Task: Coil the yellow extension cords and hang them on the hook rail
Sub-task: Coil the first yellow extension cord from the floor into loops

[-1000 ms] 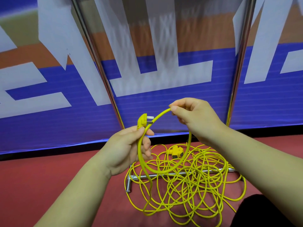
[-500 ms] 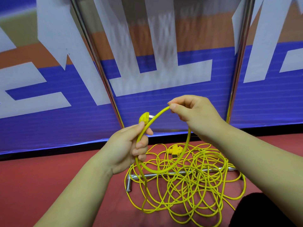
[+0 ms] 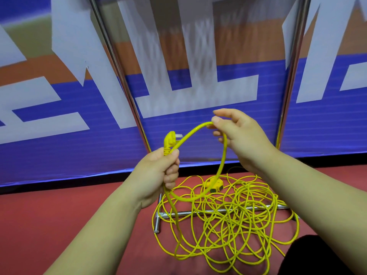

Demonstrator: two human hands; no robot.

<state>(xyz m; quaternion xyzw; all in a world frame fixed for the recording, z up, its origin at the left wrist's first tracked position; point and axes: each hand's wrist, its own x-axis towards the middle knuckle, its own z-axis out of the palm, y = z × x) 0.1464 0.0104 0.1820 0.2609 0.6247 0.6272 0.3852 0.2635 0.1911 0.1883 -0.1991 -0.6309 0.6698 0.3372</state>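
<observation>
Yellow extension cord [image 3: 224, 155] front and centre in the head view: thin, glossy, bright yellow, with one round loop held up between both hands. Left hand [image 3: 156, 175] grips it in a closed fist, thumb pressed on top. The moulded yellow plug [image 3: 169, 140] pokes up just above the knuckles, its metal prongs pointing right. Right hand [image 3: 240, 135] holds the top of the loop, thumb pinching the cord against the curled lower fingers, forefinger lifted clear. From the left fist a strand drops to the loose pile [image 3: 234, 229] sprawled on the red floor [image 3: 79, 219], many overlapping loops draped over a chrome bar [image 3: 200, 213]. A yellow socket block [image 3: 215, 184] lies at the pile's far edge, near the blue and white banner [image 3: 59, 147].
</observation>
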